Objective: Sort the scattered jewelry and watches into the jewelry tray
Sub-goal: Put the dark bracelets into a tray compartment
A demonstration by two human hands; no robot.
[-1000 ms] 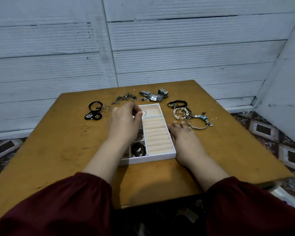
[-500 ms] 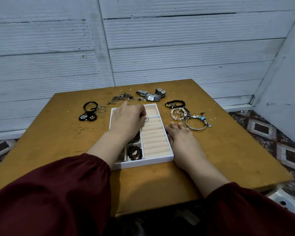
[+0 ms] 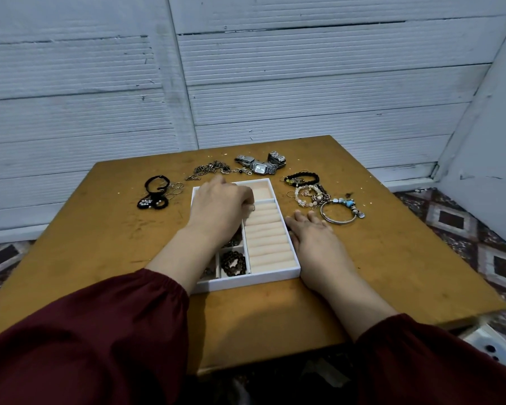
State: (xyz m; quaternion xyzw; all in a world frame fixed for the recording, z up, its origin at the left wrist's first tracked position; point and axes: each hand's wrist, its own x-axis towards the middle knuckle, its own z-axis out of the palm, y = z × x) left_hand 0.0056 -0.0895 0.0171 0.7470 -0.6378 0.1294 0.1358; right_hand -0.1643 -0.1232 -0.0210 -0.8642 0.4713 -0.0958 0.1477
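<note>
The white jewelry tray (image 3: 275, 275) sits mid-table, with peach ring rolls on its right side and a dark beaded bracelet (image 3: 233, 263) in a near-left compartment. My left hand (image 3: 219, 207) hovers over the tray's left half, fingertips pinching a small ring (image 3: 252, 208) at the upper ring rolls. My right hand (image 3: 316, 238) lies flat on the table against the tray's right wall. Silver watches (image 3: 260, 165) and chains (image 3: 214, 169) lie behind the tray. Bracelets and a bangle (image 3: 338, 213) lie to its right, black bands (image 3: 155, 194) to its left.
The wooden table (image 3: 100, 244) stands against a white plank wall (image 3: 246, 83). Patterned floor tiles (image 3: 465, 223) show to the right. My dark red sleeves fill the near edge of the view.
My left hand has drawn the small ring back from the tray's far end down onto the ring rolls. The right hand has stayed beside the tray.
</note>
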